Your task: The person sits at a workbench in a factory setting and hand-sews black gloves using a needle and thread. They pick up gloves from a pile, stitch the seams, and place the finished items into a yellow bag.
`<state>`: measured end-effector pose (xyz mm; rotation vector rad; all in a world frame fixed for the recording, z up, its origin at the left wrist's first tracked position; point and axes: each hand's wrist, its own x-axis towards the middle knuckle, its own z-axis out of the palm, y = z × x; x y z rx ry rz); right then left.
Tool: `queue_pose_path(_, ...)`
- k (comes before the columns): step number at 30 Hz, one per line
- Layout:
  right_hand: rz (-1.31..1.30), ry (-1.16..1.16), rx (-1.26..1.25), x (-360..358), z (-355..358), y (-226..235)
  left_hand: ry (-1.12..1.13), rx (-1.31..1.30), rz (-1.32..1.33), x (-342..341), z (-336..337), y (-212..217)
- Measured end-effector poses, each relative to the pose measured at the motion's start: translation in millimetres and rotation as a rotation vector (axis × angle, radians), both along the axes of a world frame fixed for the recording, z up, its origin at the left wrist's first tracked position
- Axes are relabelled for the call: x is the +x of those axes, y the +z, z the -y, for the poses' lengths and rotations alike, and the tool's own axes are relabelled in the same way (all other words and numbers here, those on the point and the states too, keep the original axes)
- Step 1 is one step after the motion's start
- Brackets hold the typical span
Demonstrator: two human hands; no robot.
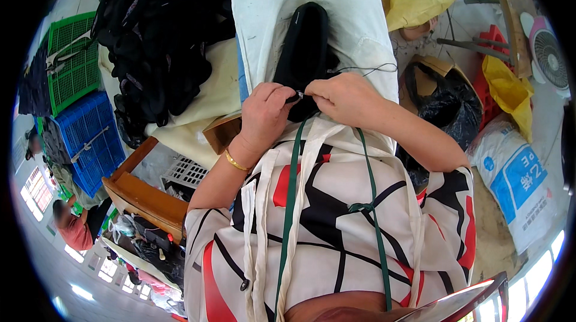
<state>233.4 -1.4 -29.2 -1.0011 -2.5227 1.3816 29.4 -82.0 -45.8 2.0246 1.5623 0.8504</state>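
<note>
A black cloth shoe [289, 52] lies on a white cloth-covered pad [258, 7], its opening facing up and its near end under my hands. My left hand [267, 112] is closed, thumb and fingers pinching a dark edge at that near end. Beside it my right hand [343, 97] is closed too, its fingertips pinching a thin, shiny, needle-like piece [300, 94] that nearly meets the left fingertips. A dark thread [377, 69] loops out over the pad to the right of my right hand. My fingers partly cover the shoe's near end.
A large heap of black shoes [156, 34] rises on the left. Green [75, 58] and blue [93, 142] crates stand farther left, near a wooden drawer [147, 193]. To the right are a black plastic bag [444, 106], a white sack [510, 178] and a fan [547, 58].
</note>
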Motion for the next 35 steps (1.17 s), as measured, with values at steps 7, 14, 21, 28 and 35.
queue_pose_path(7, 0.103, 0.014, 0.074, -12.4, 18.6, -10.8, 0.009, 0.059, -0.04, 3.1, 2.1, -4.3)
queue_pose_path(14, 0.026, -0.02, 0.204, -12.3, 29.3, -24.8, 0.097, 0.002, -0.007, 4.1, 10.4, -1.9)
queue_pose_path(21, -0.036, -0.234, -0.107, -18.9, 26.8, -18.4, 0.125, -0.082, 0.162, 6.1, 16.7, -12.3)
queue_pose_path(28, -0.103, -0.206, -0.337, -21.5, 2.9, -5.1, 0.024, 0.026, 0.112, 2.6, 13.8, -15.3)
queue_pose_path(35, -0.112, -0.131, -0.137, -21.0, -8.9, -3.9, -0.018, 0.089, 0.073, -1.2, 10.6, -13.5)
